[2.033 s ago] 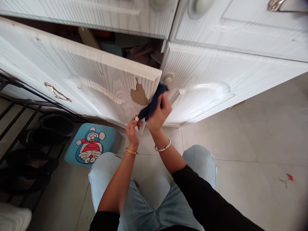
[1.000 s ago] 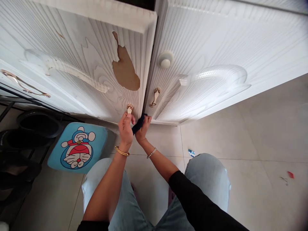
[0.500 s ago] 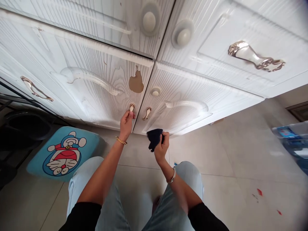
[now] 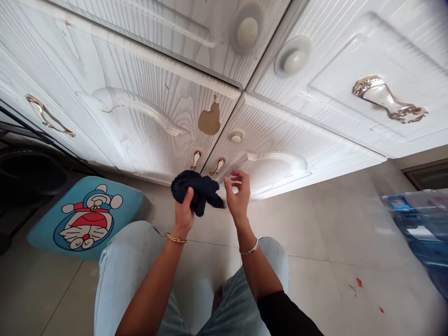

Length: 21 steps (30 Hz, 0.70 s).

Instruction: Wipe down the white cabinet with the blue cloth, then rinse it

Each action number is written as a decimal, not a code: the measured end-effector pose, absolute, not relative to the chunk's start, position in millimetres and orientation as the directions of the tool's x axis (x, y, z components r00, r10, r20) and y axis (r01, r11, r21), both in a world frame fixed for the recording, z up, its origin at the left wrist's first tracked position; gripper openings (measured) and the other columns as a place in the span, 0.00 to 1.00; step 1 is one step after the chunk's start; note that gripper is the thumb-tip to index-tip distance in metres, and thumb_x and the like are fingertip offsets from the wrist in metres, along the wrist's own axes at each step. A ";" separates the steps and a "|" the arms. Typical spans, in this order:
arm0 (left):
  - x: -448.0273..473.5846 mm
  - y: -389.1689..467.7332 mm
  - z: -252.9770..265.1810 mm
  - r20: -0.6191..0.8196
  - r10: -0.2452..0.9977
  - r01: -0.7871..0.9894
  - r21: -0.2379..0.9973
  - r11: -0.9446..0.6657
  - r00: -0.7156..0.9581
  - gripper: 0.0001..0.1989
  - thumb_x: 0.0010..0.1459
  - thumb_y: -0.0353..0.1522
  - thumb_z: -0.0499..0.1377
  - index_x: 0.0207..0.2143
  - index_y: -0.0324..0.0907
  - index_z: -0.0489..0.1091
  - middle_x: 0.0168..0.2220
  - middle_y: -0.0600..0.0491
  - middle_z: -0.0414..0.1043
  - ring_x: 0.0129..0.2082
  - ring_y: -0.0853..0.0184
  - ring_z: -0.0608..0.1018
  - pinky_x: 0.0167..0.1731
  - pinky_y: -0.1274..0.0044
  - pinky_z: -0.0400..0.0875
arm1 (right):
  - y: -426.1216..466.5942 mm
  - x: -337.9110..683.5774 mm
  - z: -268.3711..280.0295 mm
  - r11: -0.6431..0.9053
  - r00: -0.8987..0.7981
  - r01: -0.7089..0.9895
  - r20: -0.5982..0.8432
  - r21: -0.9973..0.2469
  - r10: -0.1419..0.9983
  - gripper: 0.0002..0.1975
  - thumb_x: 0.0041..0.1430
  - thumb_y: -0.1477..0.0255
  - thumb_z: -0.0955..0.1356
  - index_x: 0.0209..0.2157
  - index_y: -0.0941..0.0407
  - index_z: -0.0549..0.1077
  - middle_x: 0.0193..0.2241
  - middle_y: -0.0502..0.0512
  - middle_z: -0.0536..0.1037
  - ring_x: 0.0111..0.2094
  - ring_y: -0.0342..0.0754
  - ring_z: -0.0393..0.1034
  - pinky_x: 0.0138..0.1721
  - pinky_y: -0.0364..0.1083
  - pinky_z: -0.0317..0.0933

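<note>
A crumpled dark navy cloth point(image 4: 196, 189) is bunched in my left hand point(image 4: 184, 213), thumb pressed over its front. My right hand point(image 4: 238, 193) is just to the right of the cloth's trailing end, fingers curled but apart, with nothing in them. Behind both hands stands the white wood-grain cabinet point(image 4: 147, 70). Its left lower door has a small metal-and-white handle point(image 4: 196, 159) right above the cloth, and the right lower door has a matching handle point(image 4: 218, 166). A brown patch of worn coating point(image 4: 209, 119) marks the left door.
A blue cartoon stool point(image 4: 122, 205) stands left of my knee point(image 4: 129, 247), near a black bin-like object point(image 4: 30, 175). At the right edge are clear-blue plastic bottles point(image 4: 416, 224). Red scraps point(image 4: 359, 282) lie on the tiled floor point(image 4: 315, 289).
My left hand has let go of the left door's handle and now has the navy cloth, which was in my right hand. The right hand has released it and opened. The view has shifted slightly.
</note>
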<state>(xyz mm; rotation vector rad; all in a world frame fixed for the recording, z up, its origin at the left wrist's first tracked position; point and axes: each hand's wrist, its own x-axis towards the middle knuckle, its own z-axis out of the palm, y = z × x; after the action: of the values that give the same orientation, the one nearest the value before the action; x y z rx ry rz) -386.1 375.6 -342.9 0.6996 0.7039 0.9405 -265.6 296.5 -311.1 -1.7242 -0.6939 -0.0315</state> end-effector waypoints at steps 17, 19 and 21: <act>-317.8 417.9 -256.5 0.596 0.586 -0.374 0.802 -0.465 0.549 0.31 0.63 0.58 0.56 0.48 0.41 0.76 0.45 0.42 0.81 0.55 0.54 0.81 0.62 0.62 0.73 | 317.3 -298.9 -339.5 -0.048 0.871 0.233 0.186 -0.971 0.455 0.12 0.67 0.60 0.64 0.36 0.54 0.71 0.32 0.51 0.77 0.34 0.46 0.68 0.39 0.45 0.63; -302.2 421.3 -228.6 0.683 0.549 -0.400 0.729 -0.555 0.482 0.30 0.66 0.58 0.53 0.49 0.42 0.75 0.43 0.44 0.81 0.53 0.56 0.82 0.58 0.65 0.76 | 314.9 -302.3 -334.9 -0.045 0.866 0.236 0.189 -0.971 0.462 0.14 0.69 0.60 0.63 0.33 0.54 0.70 0.30 0.50 0.76 0.33 0.45 0.67 0.38 0.44 0.62; -289.7 420.0 -201.6 0.733 0.547 -0.406 0.680 -0.611 0.405 0.29 0.68 0.57 0.50 0.47 0.43 0.75 0.42 0.46 0.81 0.49 0.58 0.83 0.53 0.68 0.78 | 312.6 -305.9 -331.3 -0.037 0.867 0.229 0.186 -0.973 0.462 0.15 0.69 0.61 0.62 0.31 0.54 0.68 0.29 0.49 0.74 0.32 0.44 0.66 0.36 0.44 0.61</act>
<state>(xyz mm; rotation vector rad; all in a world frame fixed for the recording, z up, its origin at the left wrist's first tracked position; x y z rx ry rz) -289.7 420.0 -201.6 1.7755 0.1226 1.3506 -305.9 312.6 -331.3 -1.6230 -0.5486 0.2037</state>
